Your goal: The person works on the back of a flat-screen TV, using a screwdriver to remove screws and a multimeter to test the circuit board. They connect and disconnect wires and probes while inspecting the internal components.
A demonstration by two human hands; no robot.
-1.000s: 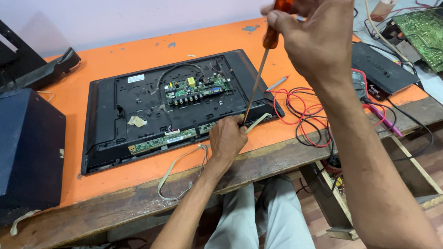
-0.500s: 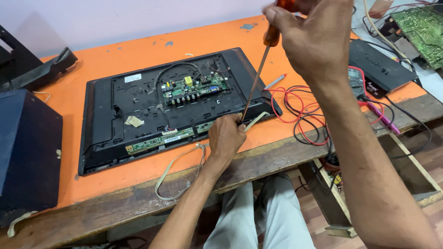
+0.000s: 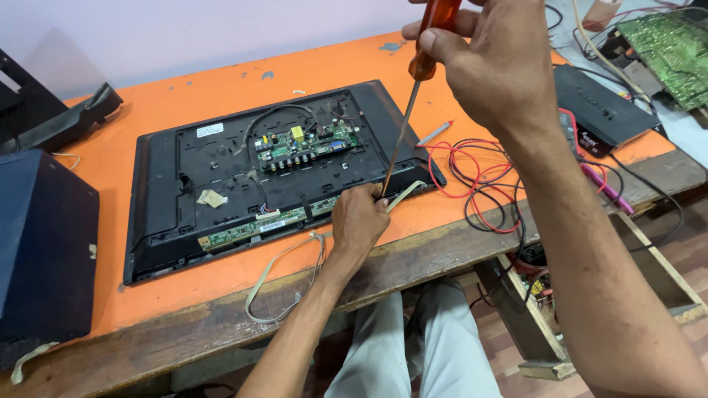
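An opened flat screen panel (image 3: 221, 166) lies back-up on the orange table (image 3: 221, 96), with a green circuit board (image 3: 306, 147) in its middle and a narrow green strip board (image 3: 251, 228) along its near edge. My right hand (image 3: 494, 66) grips the orange handle of a long screwdriver (image 3: 413, 96), whose shaft slants down to the panel's near right edge. My left hand (image 3: 361, 221) rests curled at that edge, fingers by the screwdriver tip and a flat ribbon cable (image 3: 405, 193).
Red and black wires (image 3: 479, 184) lie tangled right of the panel. A black box (image 3: 597, 107) and a green board (image 3: 664, 44) sit at far right. A dark speaker cabinet (image 3: 40, 250) stands left. A loose flat cable (image 3: 284, 276) loops over the wooden front edge.
The view has shifted slightly; the screwdriver and both hands stay at the panel's near right edge, with the handle now a little higher in view.
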